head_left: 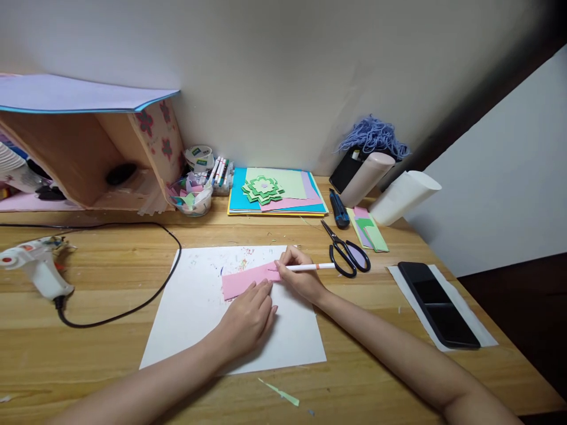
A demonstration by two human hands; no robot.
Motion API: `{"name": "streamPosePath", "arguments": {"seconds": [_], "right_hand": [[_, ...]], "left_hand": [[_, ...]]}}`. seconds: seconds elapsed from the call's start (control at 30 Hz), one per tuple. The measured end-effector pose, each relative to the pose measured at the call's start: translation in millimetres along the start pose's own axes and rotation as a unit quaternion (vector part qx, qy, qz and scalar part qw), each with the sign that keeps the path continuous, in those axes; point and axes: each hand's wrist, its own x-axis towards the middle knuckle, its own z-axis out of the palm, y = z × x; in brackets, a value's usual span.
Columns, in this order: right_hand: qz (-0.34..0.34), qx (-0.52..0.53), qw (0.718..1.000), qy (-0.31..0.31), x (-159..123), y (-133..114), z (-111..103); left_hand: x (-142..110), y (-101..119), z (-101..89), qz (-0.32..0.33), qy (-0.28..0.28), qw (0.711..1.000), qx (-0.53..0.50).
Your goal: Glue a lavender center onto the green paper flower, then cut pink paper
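Observation:
A strip of pink paper [239, 283] lies across the marked white sheet [186, 330] on the table. My left hand [248, 316] rests with its fingers stretched out on the pink strip, pressing it down. In my right hand [302, 277] is a white marker with an orange band [312, 267], pinched between the fingers. Its tip is at the right end of the pink strip, where thin dark lines show. Black-handled scissors [343, 251] lie just beyond my right hand, over a purple paper piece.
A glue gun [39, 265] with a looping black cord lies left. Behind are a cardboard box [153, 159], a tub of scraps [192, 200], stacked paper with a green layered flower [263, 188], a utility knife [339, 208] and paper rolls [405, 198]. A phone [438, 304] lies right.

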Motion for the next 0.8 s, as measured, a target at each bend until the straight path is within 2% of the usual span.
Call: {"name": "streamPosePath", "arguments": {"seconds": [0.2, 0.5, 0.8], "right_hand": [[0.043, -0.056, 0.996, -0.061, 5.8, -1.0, 0.2], [0.061, -0.135, 0.987, -0.057, 5.9, 4.6, 1.1], [0.047, -0.154, 0.986, -0.054, 5.4, 4.6, -0.5]], "left_hand": [[2.5, 0.2, -2.3, -0.01, -0.013, 1.0, 0.006], [0.2, 0.1, 0.9, 0.008, -0.041, 0.998, 0.053], [-0.8, -0.5, 3.5, 0.014, -0.033, 0.998, 0.06]]}}
